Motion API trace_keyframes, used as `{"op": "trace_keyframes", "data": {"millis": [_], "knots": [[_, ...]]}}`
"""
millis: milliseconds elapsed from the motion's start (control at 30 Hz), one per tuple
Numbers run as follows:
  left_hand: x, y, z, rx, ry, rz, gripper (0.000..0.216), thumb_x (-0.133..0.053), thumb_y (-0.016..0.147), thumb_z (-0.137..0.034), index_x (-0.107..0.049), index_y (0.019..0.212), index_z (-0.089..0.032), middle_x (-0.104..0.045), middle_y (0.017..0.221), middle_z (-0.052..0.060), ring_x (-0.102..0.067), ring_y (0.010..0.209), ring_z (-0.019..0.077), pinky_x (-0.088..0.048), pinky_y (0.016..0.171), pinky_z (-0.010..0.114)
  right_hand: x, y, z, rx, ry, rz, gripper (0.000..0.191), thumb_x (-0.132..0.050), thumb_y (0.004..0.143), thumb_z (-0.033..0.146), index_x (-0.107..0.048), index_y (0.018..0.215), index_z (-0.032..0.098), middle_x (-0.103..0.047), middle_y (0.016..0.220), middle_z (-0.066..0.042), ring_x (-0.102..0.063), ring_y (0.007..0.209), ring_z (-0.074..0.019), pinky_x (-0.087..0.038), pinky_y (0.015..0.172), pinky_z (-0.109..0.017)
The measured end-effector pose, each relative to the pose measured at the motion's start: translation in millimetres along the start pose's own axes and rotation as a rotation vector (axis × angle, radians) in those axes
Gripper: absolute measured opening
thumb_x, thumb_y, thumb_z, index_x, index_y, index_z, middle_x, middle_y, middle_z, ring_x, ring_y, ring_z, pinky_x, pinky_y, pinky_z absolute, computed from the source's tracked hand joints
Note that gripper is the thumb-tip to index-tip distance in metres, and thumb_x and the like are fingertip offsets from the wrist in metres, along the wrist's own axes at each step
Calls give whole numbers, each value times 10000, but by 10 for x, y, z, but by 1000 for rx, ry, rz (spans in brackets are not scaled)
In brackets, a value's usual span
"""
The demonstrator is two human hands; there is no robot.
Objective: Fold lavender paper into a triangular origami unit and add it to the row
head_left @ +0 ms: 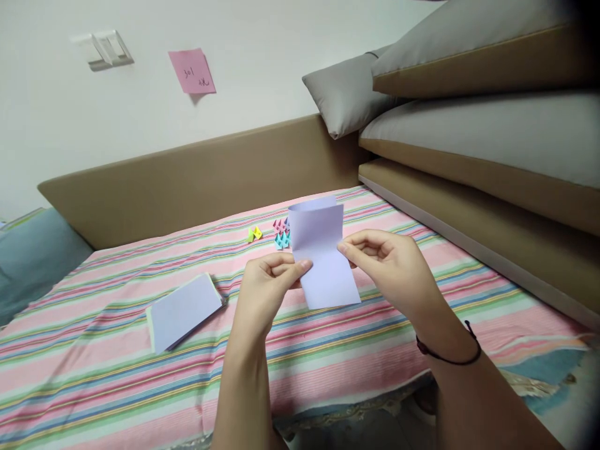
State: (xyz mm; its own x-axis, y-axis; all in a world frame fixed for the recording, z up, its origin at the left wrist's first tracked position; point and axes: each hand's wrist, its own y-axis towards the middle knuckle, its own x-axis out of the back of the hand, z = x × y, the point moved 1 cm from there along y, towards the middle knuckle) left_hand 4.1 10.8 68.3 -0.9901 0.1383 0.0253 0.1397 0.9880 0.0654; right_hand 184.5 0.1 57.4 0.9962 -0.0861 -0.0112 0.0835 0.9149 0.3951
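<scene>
A sheet of pale purple paper (323,250) is held up above the striped cloth, its upper part bent over backward in a loose curve. My left hand (276,275) pinches its left edge, thumb on the near face. On the right edge, my right hand (384,256) grips it between thumb and fingers. Behind the sheet lie small folded paper pieces: yellow ones (254,234), pink ones (280,225) and blue ones (282,241), partly hidden by the sheet. To the left, a stack of paper (187,312) with a pale purple top sheet rests on the cloth.
The striped cloth (117,387) covers the surface, with a brown backrest (210,175) along the wall. Grey and brown cushions (487,137) are piled at right. A blue-grey cushion (37,262) sits at left. A pink note (191,70) and switches (105,50) are on the wall.
</scene>
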Motion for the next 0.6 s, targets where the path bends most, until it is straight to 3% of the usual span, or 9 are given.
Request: {"op": "trace_keyframes", "data": {"millis": [167,600], "knots": [[28,4,20,7,46,-4,226,-790,628,-293,-695,733,-117,-681,625,22,-606,556,93,-509,550,180,22,19,-22,14,0,-39,115,-679,767,281,-667,763,167,-680,751,-41,-636,704,-158,-526,656,-276],[74,17,44,-7,92,94,318,-833,561,-213,-659,809,-118,-696,683,26,-658,632,125,-533,623,206,69,50,-57,44,-58,-137,115,-659,779,303,-672,744,194,-685,744,-37,-638,684,-165,-533,631,-293]]}}
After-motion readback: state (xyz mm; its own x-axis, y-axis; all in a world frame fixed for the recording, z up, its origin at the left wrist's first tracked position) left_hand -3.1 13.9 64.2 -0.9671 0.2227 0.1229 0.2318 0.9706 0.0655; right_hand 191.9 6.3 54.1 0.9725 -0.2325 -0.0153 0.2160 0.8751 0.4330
